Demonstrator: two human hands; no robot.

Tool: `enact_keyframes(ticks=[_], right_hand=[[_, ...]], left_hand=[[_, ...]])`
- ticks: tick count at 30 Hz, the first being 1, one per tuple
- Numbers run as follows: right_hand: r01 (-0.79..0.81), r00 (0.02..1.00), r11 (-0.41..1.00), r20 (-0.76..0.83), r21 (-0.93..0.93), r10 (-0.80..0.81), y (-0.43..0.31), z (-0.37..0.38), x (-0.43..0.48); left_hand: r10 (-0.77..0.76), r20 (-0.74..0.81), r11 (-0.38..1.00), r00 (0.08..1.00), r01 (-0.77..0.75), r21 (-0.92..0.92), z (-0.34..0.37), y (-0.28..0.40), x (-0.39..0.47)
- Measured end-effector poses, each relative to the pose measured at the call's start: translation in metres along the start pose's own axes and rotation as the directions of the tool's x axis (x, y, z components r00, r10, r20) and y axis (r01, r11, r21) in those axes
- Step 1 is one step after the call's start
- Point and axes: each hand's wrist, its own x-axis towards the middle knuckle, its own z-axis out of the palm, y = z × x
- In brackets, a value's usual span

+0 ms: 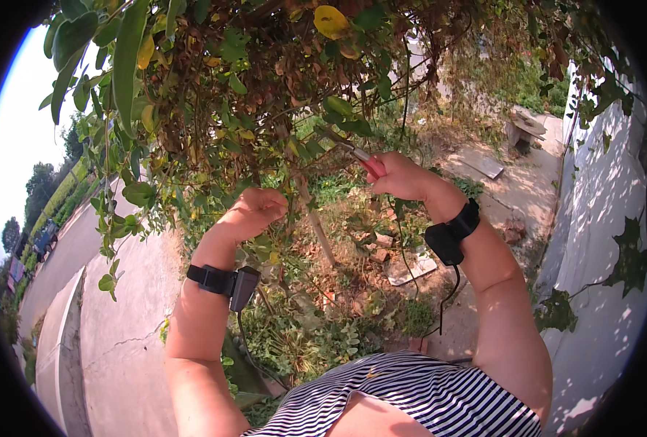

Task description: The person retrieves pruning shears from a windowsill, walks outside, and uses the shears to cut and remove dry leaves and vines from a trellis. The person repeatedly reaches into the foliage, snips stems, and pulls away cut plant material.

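Note:
My right hand (402, 176) is closed around the red handle of a cutting hand tool (371, 162), which looks like pruning shears. The tool's metal end points up and left into the leaves of a climbing vine (236, 98). Green, yellow and dry brown leaves hang thickly above both hands. Left of the tool and a little lower, my left hand (260, 210) has its fingers curled together by some thin stems; whether it grips one cannot be made out. Each forearm wears a black strapped device with a cable.
A wooden pole (313, 221) slants down between my hands to weedy ground with broken bricks (379, 255) and a pale slab (412, 270). On the right rises a white wall (591, 218). A small stone bench (524, 130) stands at the back right; concrete paving (129, 317) lies left.

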Motion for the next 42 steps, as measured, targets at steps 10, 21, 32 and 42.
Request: enact_keyframes(ticks=[10,21,32,42], right_hand=[[-0.016,0.998,0.996,-0.065,0.091,0.022,0.003,-0.029,-0.044],[0.098,0.990,0.988,-0.117,0.123,-0.084,0.000,-0.057,-0.072],[0.063,0.998,0.997,-0.032,0.036,-0.062,0.000,-0.075,-0.056],[0.165,0.983,0.974,0.058,0.154,-0.175,0.011,-0.070,-0.035]], left_hand=[[0.053,-0.693,0.803,0.719,-0.443,-0.398,-0.059,0.108,0.121],[0.306,-0.784,0.916,0.540,-0.392,0.088,-0.127,0.089,0.258],[-0.012,-0.742,0.702,0.670,-0.523,-0.484,-0.084,0.098,0.208],[-0.068,-0.708,0.586,0.703,-0.546,-0.598,-0.076,0.063,0.143]])
